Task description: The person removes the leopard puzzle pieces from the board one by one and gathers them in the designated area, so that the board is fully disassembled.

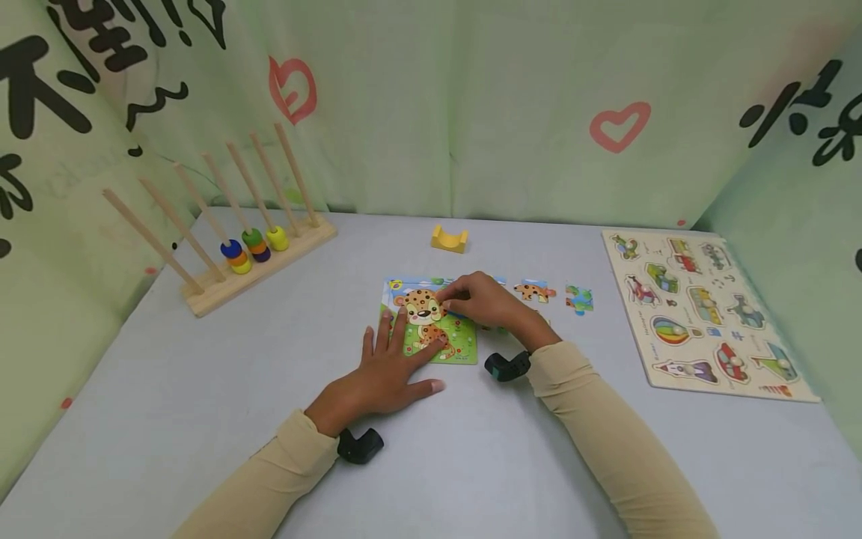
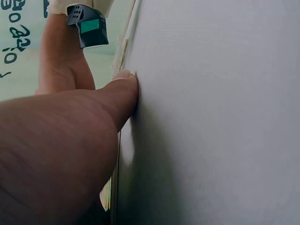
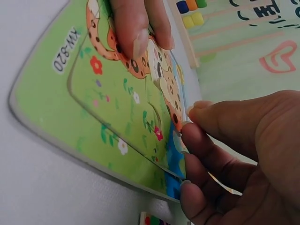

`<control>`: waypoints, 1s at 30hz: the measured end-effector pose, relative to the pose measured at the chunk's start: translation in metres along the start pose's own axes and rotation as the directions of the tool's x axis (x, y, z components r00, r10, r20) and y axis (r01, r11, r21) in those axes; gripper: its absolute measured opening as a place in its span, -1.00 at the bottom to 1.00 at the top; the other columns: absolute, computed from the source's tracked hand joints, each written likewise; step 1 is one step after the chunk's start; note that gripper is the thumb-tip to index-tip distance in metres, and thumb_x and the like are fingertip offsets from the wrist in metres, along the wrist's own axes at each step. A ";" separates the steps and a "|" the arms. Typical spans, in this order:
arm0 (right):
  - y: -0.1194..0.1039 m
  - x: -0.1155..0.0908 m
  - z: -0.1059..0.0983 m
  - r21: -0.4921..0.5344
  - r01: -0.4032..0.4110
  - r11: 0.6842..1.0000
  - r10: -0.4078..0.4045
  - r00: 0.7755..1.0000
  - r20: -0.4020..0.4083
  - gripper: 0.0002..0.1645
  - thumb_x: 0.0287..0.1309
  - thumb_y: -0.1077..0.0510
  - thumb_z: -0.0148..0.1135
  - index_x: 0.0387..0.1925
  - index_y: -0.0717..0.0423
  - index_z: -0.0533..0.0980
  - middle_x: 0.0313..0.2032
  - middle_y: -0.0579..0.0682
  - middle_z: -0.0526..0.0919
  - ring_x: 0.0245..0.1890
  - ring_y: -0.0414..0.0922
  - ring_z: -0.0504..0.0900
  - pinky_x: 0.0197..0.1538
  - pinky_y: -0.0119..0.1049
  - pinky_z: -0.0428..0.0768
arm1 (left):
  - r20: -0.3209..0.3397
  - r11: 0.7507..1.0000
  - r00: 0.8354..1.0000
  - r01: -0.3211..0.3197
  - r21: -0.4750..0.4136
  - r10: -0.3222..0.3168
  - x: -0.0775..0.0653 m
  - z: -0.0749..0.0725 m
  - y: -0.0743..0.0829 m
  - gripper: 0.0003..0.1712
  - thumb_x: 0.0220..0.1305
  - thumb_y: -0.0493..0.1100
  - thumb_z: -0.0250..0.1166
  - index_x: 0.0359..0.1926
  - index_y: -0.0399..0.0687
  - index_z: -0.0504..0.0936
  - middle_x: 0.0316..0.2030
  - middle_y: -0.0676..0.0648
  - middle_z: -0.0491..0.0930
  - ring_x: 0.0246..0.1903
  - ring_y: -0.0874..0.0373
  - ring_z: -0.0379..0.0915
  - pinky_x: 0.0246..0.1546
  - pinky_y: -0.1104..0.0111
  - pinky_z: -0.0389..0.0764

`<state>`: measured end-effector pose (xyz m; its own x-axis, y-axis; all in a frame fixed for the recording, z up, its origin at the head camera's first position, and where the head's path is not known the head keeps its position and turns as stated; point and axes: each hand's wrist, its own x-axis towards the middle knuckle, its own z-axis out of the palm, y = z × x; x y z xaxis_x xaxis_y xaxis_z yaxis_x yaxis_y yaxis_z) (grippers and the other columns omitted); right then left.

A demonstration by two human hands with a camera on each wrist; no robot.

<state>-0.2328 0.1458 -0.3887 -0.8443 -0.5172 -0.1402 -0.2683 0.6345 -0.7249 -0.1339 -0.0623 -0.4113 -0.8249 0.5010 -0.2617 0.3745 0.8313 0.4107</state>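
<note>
– what's nearest in the head view?
– a left sleeve (image 1: 263,479) and a right sleeve (image 1: 613,442), reaching toward the puzzle board (image 1: 465,352) on the table (image 1: 168,419). it pictures a spotted cub (image 1: 420,305).
– and the hands?
– the left hand (image 1: 387,378) is spread, fingers on the puzzle board, thumb just off its near edge. the right hand (image 1: 486,301) bends its fingers at the board's right side.
– around it?
– a spotted piece (image 1: 535,290) and a blue-green piece (image 1: 579,298) right of the board, a yellow block (image 1: 449,239) beyond it, a peg stand (image 1: 299,243) with beads (image 1: 254,245) well to its left, a picture board (image 1: 694,352) well to its right.
– the left wrist view?
– the left thumb touches the table; the black wrist camera (image 2: 91,33) shows past it.
– and the right wrist view?
– the right thumb and fingertips gather at the puzzle board's edge, by the cub. whether they pinch a piece, i can't tell. left fingers rest on the cub.
</note>
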 end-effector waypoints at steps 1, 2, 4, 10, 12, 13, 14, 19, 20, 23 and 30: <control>-0.001 0.000 0.000 0.002 0.000 1.000 0.000 1.000 0.000 -0.73 0.32 0.31 0.15 0.00 0.28 0.62 -0.10 0.10 0.69 -0.09 -0.07 0.62 -0.02 -0.17 0.54 | -0.002 1.000 1.000 -0.002 -0.001 0.002 0.000 0.000 0.000 -0.22 0.33 0.39 0.03 0.50 0.43 0.08 0.47 -0.33 -0.54 0.40 -0.28 -0.78 0.28 -0.25 -0.41; -0.001 0.000 0.000 0.004 0.001 1.000 -0.001 1.000 0.000 -0.73 0.32 0.31 0.15 0.00 0.29 0.62 -0.10 0.09 0.69 -0.10 -0.07 0.62 -0.02 -0.18 0.54 | -0.002 1.000 1.000 -0.002 -0.001 0.002 0.000 0.000 0.000 -0.22 0.33 0.39 0.03 0.50 0.43 0.08 0.47 -0.33 -0.54 0.40 -0.28 -0.78 0.28 -0.25 -0.41; -0.002 0.000 0.000 0.008 0.000 1.000 0.000 1.000 -0.001 -0.73 0.31 0.30 0.17 -0.01 0.28 0.62 -0.11 0.08 0.69 -0.12 -0.09 0.62 -0.04 -0.19 0.54 | -0.003 1.000 1.000 -0.002 0.002 0.002 0.000 0.001 -0.001 -0.22 0.33 0.40 0.03 0.50 0.44 0.08 0.47 -0.32 -0.54 0.40 -0.27 -0.78 0.28 -0.25 -0.41; -0.004 0.001 0.001 0.027 -0.001 1.000 0.001 1.000 0.004 -0.74 0.30 0.28 0.20 -0.02 0.27 0.63 -0.16 0.06 0.70 -0.20 -0.12 0.61 -0.12 -0.23 0.54 | -0.003 1.000 1.000 0.008 0.011 -0.008 0.000 0.002 -0.001 -0.21 0.32 0.42 0.01 0.50 0.47 0.06 0.47 -0.30 -0.58 0.39 -0.25 -0.81 0.29 -0.23 -0.43; -0.004 0.001 0.001 0.032 0.001 0.999 -0.001 1.000 0.005 -0.76 0.29 0.28 0.21 -0.05 0.26 0.64 -0.19 0.03 0.70 -0.23 -0.13 0.60 -0.14 -0.24 0.54 | -0.004 1.000 1.000 0.011 0.011 -0.011 0.001 0.002 -0.001 -0.21 0.32 0.42 0.02 0.50 0.46 0.07 0.47 -0.30 -0.57 0.40 -0.25 -0.80 0.29 -0.23 -0.42; -0.004 0.001 0.001 0.036 0.001 0.999 -0.001 1.000 0.003 -0.77 0.28 0.28 0.22 -0.07 0.25 0.65 -0.21 0.02 0.70 -0.25 -0.14 0.60 -0.16 -0.25 0.53 | -0.003 1.000 1.000 0.012 0.012 -0.012 0.001 0.002 -0.001 -0.21 0.32 0.42 0.02 0.50 0.46 0.07 0.47 -0.30 -0.57 0.40 -0.25 -0.80 0.29 -0.23 -0.42; -0.003 0.001 0.001 0.042 0.002 0.999 -0.002 1.000 0.001 -0.78 0.28 0.27 0.22 -0.08 0.25 0.65 -0.23 0.01 0.70 -0.26 -0.14 0.59 -0.16 -0.26 0.53 | -0.003 1.000 1.000 0.012 0.012 -0.012 0.001 0.002 -0.001 -0.21 0.32 0.41 0.02 0.50 0.46 0.07 0.47 -0.31 -0.56 0.40 -0.25 -0.80 0.29 -0.23 -0.42; 0.001 0.002 0.002 0.100 0.004 0.995 -0.003 1.000 -0.003 -0.80 0.28 0.25 0.24 -0.11 0.23 0.65 -0.24 -0.01 0.69 -0.25 -0.14 0.60 -0.15 -0.26 0.54 | 0.002 1.000 1.000 0.007 0.014 -0.007 0.001 0.002 -0.001 -0.21 0.32 0.41 0.02 0.50 0.45 0.06 0.47 -0.32 -0.54 0.40 -0.24 -0.80 0.29 -0.23 -0.43; 0.002 0.002 0.002 0.108 0.004 0.994 -0.004 1.000 -0.002 -0.80 0.28 0.24 0.24 -0.10 0.23 0.65 -0.23 -0.01 0.70 -0.24 -0.14 0.61 -0.15 -0.25 0.54 | 0.003 1.000 1.000 0.007 0.016 -0.007 0.001 0.002 -0.001 -0.20 0.32 0.42 0.02 0.50 0.46 0.06 0.47 -0.32 -0.54 0.40 -0.24 -0.80 0.29 -0.23 -0.43; 0.004 0.001 0.003 0.126 0.005 0.992 -0.005 1.000 0.004 -0.78 0.29 0.23 0.24 -0.08 0.23 0.65 -0.22 0.00 0.70 -0.22 -0.13 0.62 -0.13 -0.25 0.55 | 0.008 1.000 1.000 0.008 0.023 -0.008 0.001 0.002 -0.001 -0.17 0.29 0.44 0.03 0.51 0.47 0.04 0.47 -0.31 -0.55 0.40 -0.23 -0.81 0.29 -0.22 -0.44; 0.006 -0.003 0.003 0.164 0.005 0.986 -0.004 1.000 -0.007 -0.80 0.27 0.24 0.26 -0.11 0.22 0.67 -0.15 0.02 0.71 -0.15 -0.13 0.63 -0.10 -0.26 0.55 | 0.017 0.999 1.000 0.009 0.039 -0.009 -0.001 0.001 0.000 -0.01 0.14 0.54 0.11 0.52 0.46 0.00 0.47 -0.30 -0.56 0.39 -0.24 -0.82 0.29 -0.22 -0.44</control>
<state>-0.2304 0.1496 -0.3940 -0.8463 -0.5159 -0.1325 -0.1931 0.5290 -0.8263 -0.1327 -0.0625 -0.4115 -0.8210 0.4973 -0.2803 0.3838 0.8443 0.3740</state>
